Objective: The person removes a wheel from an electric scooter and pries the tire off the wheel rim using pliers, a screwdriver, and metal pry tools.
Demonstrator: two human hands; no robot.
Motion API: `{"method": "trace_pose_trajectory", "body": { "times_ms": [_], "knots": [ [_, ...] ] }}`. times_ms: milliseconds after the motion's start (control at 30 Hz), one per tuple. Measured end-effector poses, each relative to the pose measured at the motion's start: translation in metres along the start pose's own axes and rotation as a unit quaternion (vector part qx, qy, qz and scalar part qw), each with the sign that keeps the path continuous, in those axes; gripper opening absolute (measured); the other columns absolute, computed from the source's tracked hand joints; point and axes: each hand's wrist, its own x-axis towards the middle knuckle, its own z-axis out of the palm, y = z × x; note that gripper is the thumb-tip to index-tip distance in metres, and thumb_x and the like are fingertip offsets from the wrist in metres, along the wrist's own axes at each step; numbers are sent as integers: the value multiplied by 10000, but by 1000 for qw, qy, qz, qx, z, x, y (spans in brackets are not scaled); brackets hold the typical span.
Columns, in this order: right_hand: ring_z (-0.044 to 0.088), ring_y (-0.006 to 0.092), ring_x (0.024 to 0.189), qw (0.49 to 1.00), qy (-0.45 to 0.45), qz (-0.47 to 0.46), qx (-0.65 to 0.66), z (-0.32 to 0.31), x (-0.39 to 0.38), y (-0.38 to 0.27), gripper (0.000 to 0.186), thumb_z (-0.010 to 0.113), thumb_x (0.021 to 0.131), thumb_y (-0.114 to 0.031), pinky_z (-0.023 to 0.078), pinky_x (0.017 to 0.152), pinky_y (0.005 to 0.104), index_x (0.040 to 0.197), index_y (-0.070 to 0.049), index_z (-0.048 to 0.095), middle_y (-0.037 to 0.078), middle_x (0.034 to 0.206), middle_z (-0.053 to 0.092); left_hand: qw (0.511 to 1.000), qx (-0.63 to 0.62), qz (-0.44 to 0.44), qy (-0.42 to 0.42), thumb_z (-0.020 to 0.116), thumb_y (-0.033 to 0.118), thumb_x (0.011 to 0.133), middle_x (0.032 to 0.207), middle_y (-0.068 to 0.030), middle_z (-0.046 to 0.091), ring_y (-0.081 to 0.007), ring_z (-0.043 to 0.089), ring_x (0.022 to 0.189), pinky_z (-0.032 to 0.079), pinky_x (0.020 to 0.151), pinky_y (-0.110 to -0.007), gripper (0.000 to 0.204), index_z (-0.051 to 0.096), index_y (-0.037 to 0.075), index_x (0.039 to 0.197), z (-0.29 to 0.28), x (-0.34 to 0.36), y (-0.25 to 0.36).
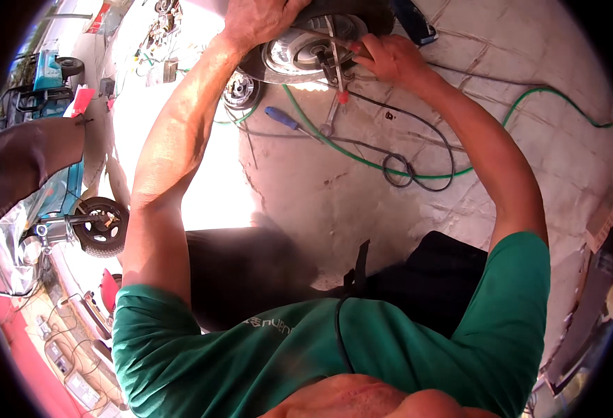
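A wheel with a black tyre (pixel 324 8) and a shiny metal hub (pixel 289 54) lies on the floor at the top of the view. My left hand (pixel 259 19) is closed on the tyre's near-left side, its fingers partly cut off by the upper edge. On the wheel's right, my right hand (pixel 395 61) is closed around the end of a dark metal bar that reaches across the hub. A flat metal lever with a red end (pixel 342 96) lies over the hub, close to my right fingers. Where the bar's far end rests is hard to make out.
A blue-handled screwdriver (pixel 280 118) and a spanner (pixel 330 124) lie below the wheel. A green hose (pixel 369 161) and a looped dark cable (pixel 398 171) cross the floor. Another hub (pixel 240 90) sits by my left forearm. A blue vehicle (pixel 49 70) stands far left.
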Motion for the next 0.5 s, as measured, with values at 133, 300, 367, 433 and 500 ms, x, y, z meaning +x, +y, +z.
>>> {"method": "trace_pose_trajectory", "body": {
  "times_ms": [133, 300, 367, 433, 500],
  "knots": [
    [719, 390, 806, 969, -78, 137, 191, 6, 5, -73, 359, 669, 965, -380, 560, 695, 486, 1136, -71, 600, 264, 897, 707, 998, 28, -52, -24, 611, 416, 1005, 1225, -242, 636, -443, 638, 1110, 524, 943, -496, 524, 580, 50, 1379, -41, -12, -1],
    [532, 101, 600, 669, -213, 325, 634, -9, 14, -82, 210, 656, 1000, -243, 408, 517, 281, 1103, -84, 565, 2, 794, 601, 997, 62, -44, 9, 620, 530, 977, 1182, -180, 644, -418, 645, 1075, 525, 941, -496, 570, 607, 121, 1374, -2, -15, -4],
    [521, 97, 586, 590, -243, 369, 675, -21, 20, -80, 203, 671, 982, -229, 400, 510, 275, 1087, -84, 575, 0, 775, 565, 996, 61, -65, -13, 619, 575, 959, 1184, -172, 644, -395, 630, 1111, 504, 960, -507, 606, 613, 129, 1369, -5, -14, 5],
    [528, 102, 583, 569, -254, 391, 678, -14, 12, -68, 207, 672, 979, -234, 415, 519, 283, 1079, -74, 586, 15, 789, 584, 995, 70, -65, -11, 620, 609, 942, 1174, -149, 647, -361, 632, 1109, 479, 964, -465, 634, 621, 137, 1366, -11, -16, 5],
    [471, 75, 584, 817, -209, 286, 456, -4, 5, -45, 239, 665, 1009, -284, 397, 507, 262, 1110, -80, 591, -43, 748, 520, 997, 73, -29, 28, 631, 635, 917, 1084, -133, 640, -344, 637, 1046, 472, 912, -468, 630, 649, 143, 1311, -4, -15, 4]
  ]
}}
